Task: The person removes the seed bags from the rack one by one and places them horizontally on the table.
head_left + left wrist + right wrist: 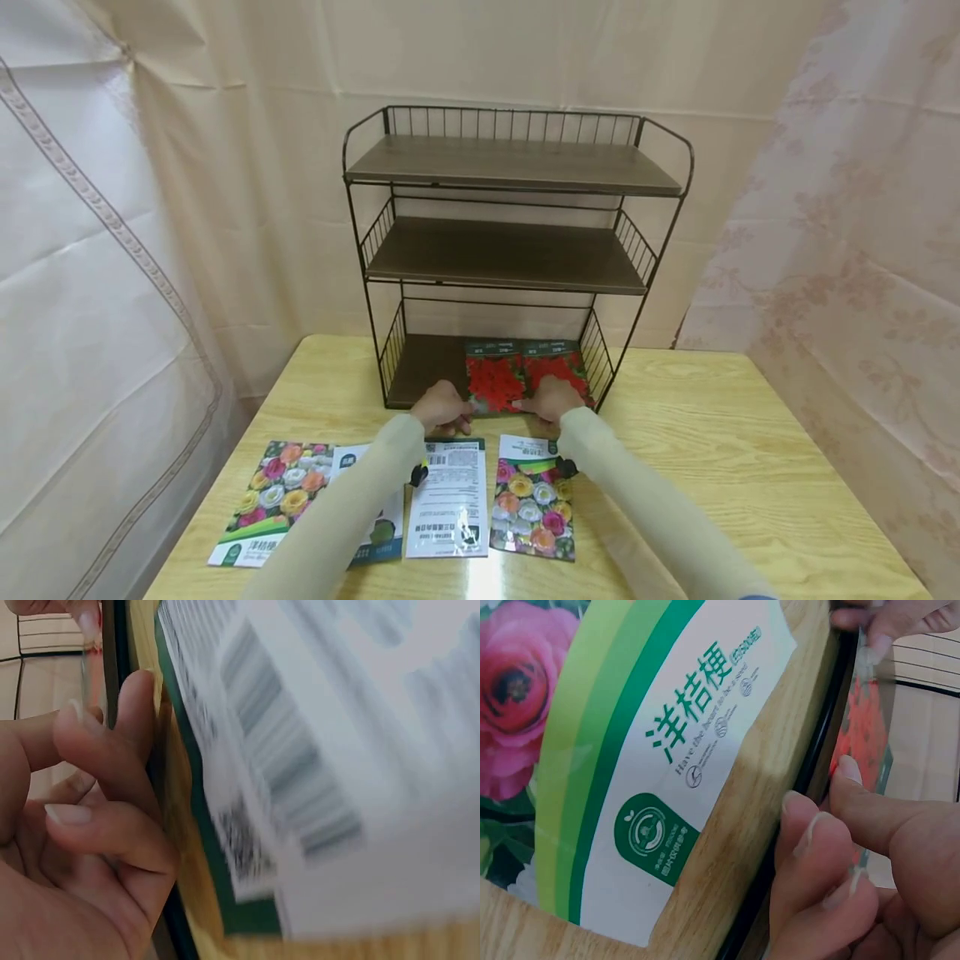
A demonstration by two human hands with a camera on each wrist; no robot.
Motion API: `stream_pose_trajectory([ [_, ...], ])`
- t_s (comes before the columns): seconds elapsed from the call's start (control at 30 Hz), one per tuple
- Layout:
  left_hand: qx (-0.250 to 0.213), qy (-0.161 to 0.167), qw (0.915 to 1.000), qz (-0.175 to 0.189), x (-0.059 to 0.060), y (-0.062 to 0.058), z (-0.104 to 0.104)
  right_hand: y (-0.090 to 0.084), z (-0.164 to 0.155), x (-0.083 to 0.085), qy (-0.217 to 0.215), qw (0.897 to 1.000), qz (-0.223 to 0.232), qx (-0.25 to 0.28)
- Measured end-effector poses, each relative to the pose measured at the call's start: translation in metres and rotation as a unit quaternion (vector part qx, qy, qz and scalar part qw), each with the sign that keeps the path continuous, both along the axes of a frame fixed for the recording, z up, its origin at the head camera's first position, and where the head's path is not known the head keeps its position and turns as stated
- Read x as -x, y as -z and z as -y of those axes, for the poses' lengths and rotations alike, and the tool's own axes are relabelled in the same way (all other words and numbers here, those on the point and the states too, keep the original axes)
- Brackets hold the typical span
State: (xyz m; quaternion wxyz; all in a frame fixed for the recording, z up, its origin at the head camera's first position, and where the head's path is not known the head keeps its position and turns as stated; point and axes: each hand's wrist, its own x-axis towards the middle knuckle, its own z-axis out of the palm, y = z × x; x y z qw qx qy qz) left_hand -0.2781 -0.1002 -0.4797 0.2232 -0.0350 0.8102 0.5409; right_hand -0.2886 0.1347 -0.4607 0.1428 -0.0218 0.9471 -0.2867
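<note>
Reaching forward to the lowest of the three boards of a dark wire shelf rack, both hands meet at two seed packets printed with red flowers, which lie side by side and overlapping slightly on that bottom board, toward its right half. The left hand sits at the near edge of the left red packet, its fingers loosely curled against the rack's black front bar; it seems to pinch the packet's edge, though the blurred left wrist view does not show the contact plainly. The right hand is at the near edge of the right red packet, and in the right wrist view its fingertips are bent together and pinch the thin glossy edge of a red-printed packet just past the bar. On the light wooden table in front of the rack lie four more packets in a row, near the person's sleeves: at far left a packet with mixed-colour flowers, next to it one mostly covered by the left sleeve with only a white and blue part showing, then a white back-side packet with barcode and text, and at right another mixed-flower packet with a white and green header. The upper two boards of the rack hold nothing visible. Pale curtains hang behind and at both sides of the table.
</note>
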Motion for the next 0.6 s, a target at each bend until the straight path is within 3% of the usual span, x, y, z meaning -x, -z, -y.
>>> stream_pose_trajectory([
  [0.2, -0.052, 0.003, 0.9986, -0.001, -0.0046, -0.0008, -0.0019, -0.0009, 0.0018, -0.0036, 0.008, 0.999, 0.025, 0.037],
  [0.3, -0.077, -0.007, 0.9970, 0.004, -0.0049, -0.0032, -0.0013, 0.0020, -0.0008, -0.0022, 0.019, 0.998, 0.035, 0.046],
  [0.37, -0.100, -0.018, 0.9947, 0.011, -0.0045, -0.0049, -0.0014, 0.0039, -0.0034, -0.0015, 0.034, 0.995, 0.048, 0.078],
  [0.43, -0.120, -0.023, 0.9924, 0.018, -0.0047, -0.0054, -0.0012, 0.0058, -0.0053, -0.0011, 0.045, 0.988, 0.065, 0.136],
  [0.53, -0.122, -0.020, 0.9919, 0.028, -0.0064, -0.0037, 0.0004, 0.0074, -0.0071, -0.0010, 0.048, 0.966, 0.096, 0.235],
  [0.6, -0.116, -0.014, 0.9924, 0.038, -0.0080, -0.0018, 0.0019, 0.0073, -0.0070, -0.0016, 0.038, 0.956, 0.109, 0.268],
])
